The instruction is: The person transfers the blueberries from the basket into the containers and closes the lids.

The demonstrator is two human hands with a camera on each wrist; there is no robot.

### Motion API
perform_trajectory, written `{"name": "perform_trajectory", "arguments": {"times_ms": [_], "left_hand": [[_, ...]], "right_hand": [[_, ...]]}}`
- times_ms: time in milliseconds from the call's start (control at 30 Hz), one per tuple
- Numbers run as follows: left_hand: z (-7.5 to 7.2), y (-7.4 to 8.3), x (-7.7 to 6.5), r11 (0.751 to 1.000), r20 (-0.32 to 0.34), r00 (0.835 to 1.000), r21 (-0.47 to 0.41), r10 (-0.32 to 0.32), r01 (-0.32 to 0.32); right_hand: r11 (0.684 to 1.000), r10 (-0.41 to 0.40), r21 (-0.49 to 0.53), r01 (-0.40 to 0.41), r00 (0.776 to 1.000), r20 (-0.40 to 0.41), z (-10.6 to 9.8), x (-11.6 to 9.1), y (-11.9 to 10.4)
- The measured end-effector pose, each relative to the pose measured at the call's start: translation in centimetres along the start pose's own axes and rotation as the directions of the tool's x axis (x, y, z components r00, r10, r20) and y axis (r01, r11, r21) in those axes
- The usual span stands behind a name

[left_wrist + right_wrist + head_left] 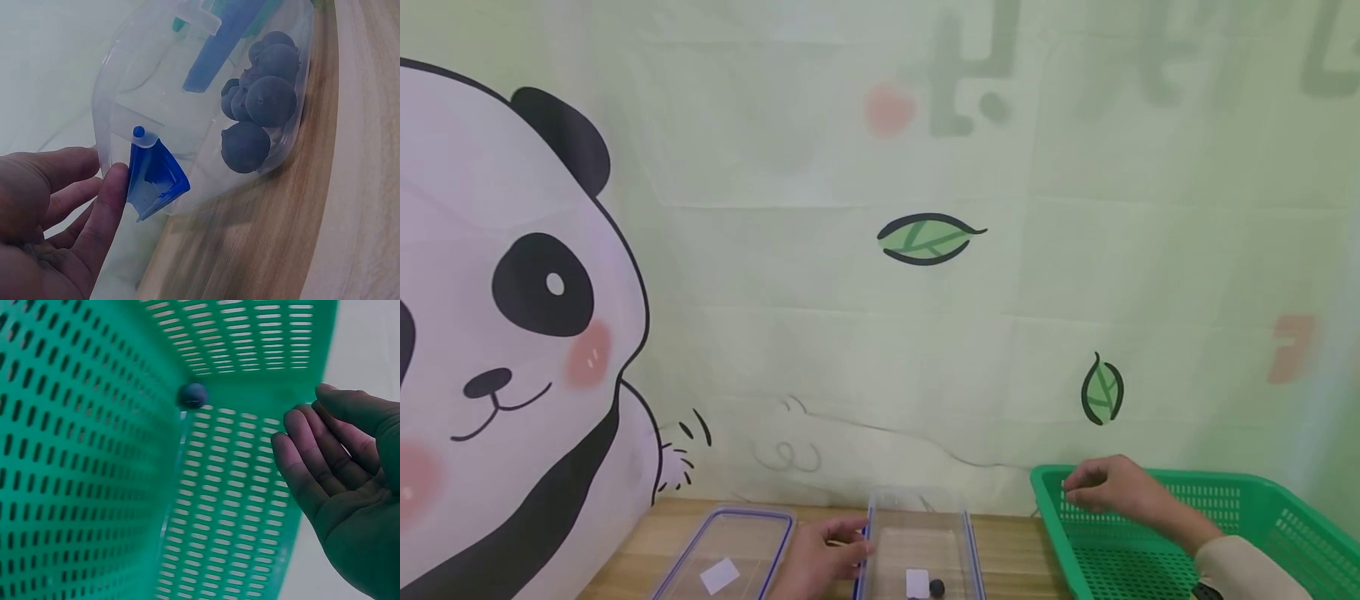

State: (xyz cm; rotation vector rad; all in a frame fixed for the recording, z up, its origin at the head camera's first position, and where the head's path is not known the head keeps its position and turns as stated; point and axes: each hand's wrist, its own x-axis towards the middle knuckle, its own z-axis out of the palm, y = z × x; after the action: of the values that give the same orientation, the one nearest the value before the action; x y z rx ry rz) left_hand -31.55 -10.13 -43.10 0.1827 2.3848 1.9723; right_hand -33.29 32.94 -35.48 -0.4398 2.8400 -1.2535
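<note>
My left hand pinches the left edge of a clear plastic container with blue side strips. In the left wrist view, the fingertips are at the container's edge, beside a blue clip part. Several blueberries lie along the container's bottom in that view. Over the left rim of a green perforated basket is my right hand, its fingers loosely bent and nothing between them. One blueberry sits in the basket's corner, apart from the right fingertips.
A clear lid with a blue edge and a white label lies on the wooden table, left of the container. Behind the table hangs a pale green cloth with a printed panda and leaves.
</note>
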Motion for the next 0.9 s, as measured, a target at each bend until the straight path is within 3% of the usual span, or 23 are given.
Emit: {"name": "perform_trajectory", "arguments": {"times_ms": [500,633,800,900], "left_hand": [[-0.1,0.1,0.0,1.0,0.019,1.0,0.001,0.016,-0.016],[-0.2,0.1,0.1,1.0,0.02,1.0,0.007,0.006,-0.006],[-0.2,0.1,0.0,1.0,0.021,1.0,0.012,-0.003,0.003],[-0.1,0.0,0.0,1.0,0.02,1.0,0.009,-0.003,0.003]], "right_hand": [[0.997,0.01,-0.081,-0.007,0.999,0.039,2.0,1.0,3.3],[0.997,-0.021,-0.077,0.03,0.993,0.12,2.2,2.6,7.3],[0.999,0.002,-0.042,0.006,0.982,0.188,2.5,5.4,13.2],[1.0,0.016,-0.023,-0.011,0.977,0.215,2.6,6.0,14.5]]}}
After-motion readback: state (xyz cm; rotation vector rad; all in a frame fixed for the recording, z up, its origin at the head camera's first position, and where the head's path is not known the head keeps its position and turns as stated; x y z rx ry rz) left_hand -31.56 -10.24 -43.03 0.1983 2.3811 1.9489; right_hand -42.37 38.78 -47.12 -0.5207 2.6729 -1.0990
